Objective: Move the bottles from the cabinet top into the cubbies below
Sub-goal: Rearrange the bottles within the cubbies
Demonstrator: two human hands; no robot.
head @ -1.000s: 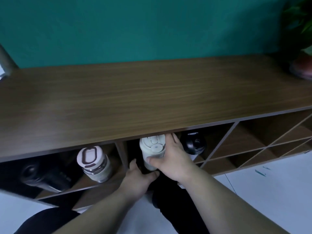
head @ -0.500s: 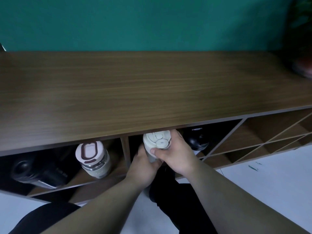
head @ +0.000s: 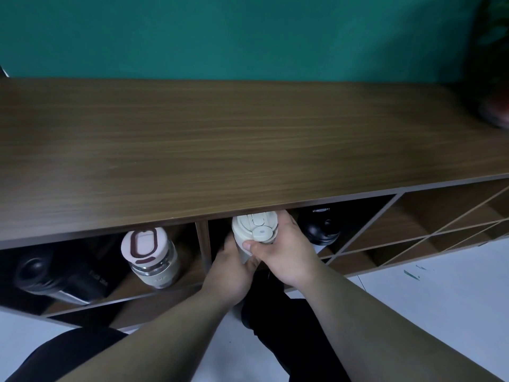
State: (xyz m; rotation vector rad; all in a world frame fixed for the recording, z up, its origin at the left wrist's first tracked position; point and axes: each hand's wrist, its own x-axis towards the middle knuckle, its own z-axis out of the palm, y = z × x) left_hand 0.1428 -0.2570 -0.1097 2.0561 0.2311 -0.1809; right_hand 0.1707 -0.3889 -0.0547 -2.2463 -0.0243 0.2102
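Note:
A cream bottle (head: 254,230) with a flip lid stands upright at the mouth of the middle cubby, just under the edge of the wooden cabinet top (head: 248,150). My right hand (head: 286,255) wraps its right side with the thumb across the front. My left hand (head: 234,268) cups its lower left side. A black bottle (head: 319,227) stands in the same cubby to the right. In the left cubby a glass bottle with a pink lid (head: 150,257) and a black bottle (head: 55,274) lean tilted.
Diamond-shaped cubbies (head: 429,230) with nothing visible inside run off to the right. A potted plant (head: 495,100) sits at the cabinet top's far right end. The green wall is behind, white floor (head: 440,299) below, and my dark-clad legs are under my arms.
My left hand has risen from below the bottle and closed on its lower side. Both hands and the cream bottle sit slightly higher and further right in view.

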